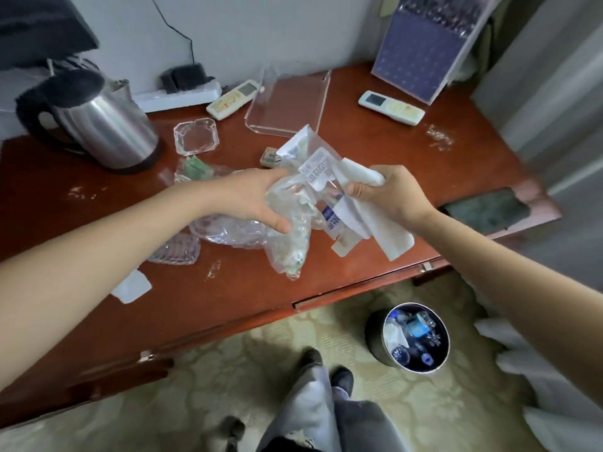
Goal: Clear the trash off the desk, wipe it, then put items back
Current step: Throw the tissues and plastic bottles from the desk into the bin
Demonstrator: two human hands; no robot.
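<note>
Above the red-brown desk [248,288], my left hand [257,197] grips a crumpled clear plastic bag [293,249] with scraps inside. My right hand [388,194] is closed on white paper wrappers [385,233] and a printed clear packet [318,168]; the two bundles touch between my hands. More clear plastic [228,231] lies on the desk under my left hand. A ridged clear tray [176,249] and a white paper scrap [132,286] lie near the front left. Crumbs [439,135] dot the far right of the desk.
A steel kettle [101,125], a glass ashtray [195,137], a power strip [179,94], two remotes [233,98] [391,107], a clear acrylic stand [287,106] and a purple sign holder [421,57] stand at the back. A full round bin [412,337] sits on the floor by my feet.
</note>
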